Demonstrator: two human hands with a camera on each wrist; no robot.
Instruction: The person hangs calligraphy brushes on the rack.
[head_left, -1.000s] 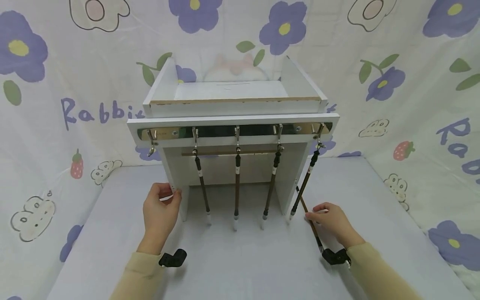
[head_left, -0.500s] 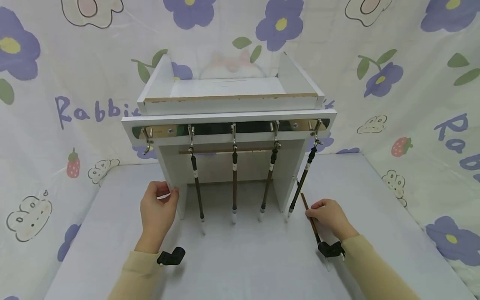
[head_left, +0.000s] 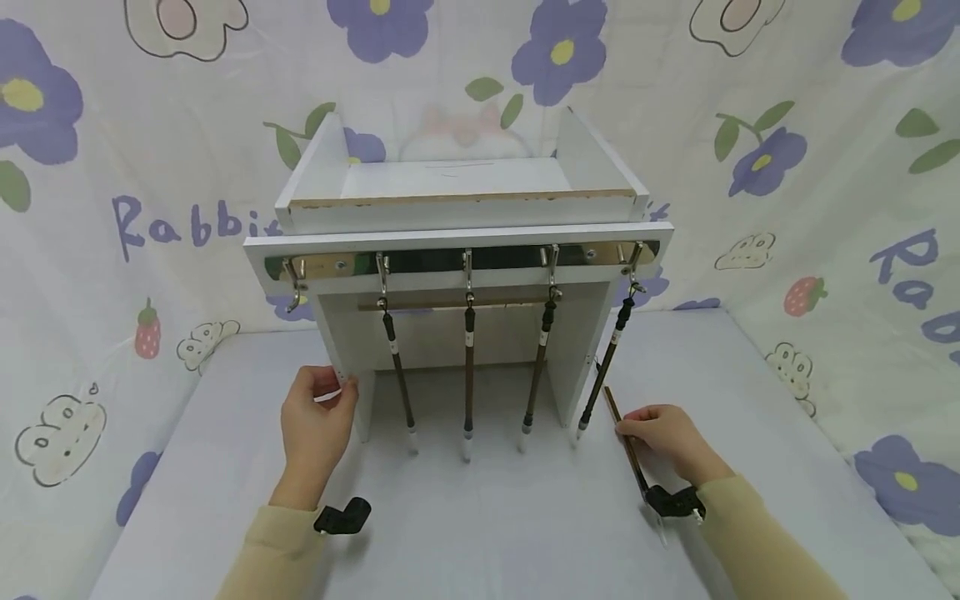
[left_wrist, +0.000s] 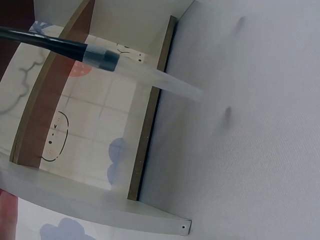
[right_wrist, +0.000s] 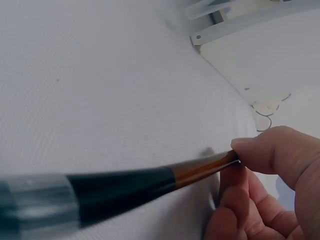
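My left hand (head_left: 318,425) pinches the front edge of the left side panel of a white rack (head_left: 457,237); in the left wrist view only a sliver of a finger (left_wrist: 7,215) shows. To the rack's right, my right hand (head_left: 667,433) pinches a calligraphy brush (head_left: 632,457) between thumb and fingers, low over the table. Its brown handle (right_wrist: 202,171) points away toward the rack, and its dark lower section comes toward the wrist. Several similar brushes, such as the middle one (head_left: 469,367), hang tip down from the rack's hooks, with translucent caps on their tips.
The leftmost hook (head_left: 296,287) on the metal strip (head_left: 427,260) carries no brush. An open-topped tray (head_left: 457,179) forms the rack's upper part. White cloth covers the table (head_left: 487,525), and a patterned curtain (head_left: 675,83) hangs behind. A black camera sits on each wrist.
The head view has shifted slightly. The brush in my right hand has moved a little away from the rack's right side. The hanging brushes sway slightly; my left hand keeps its grip.
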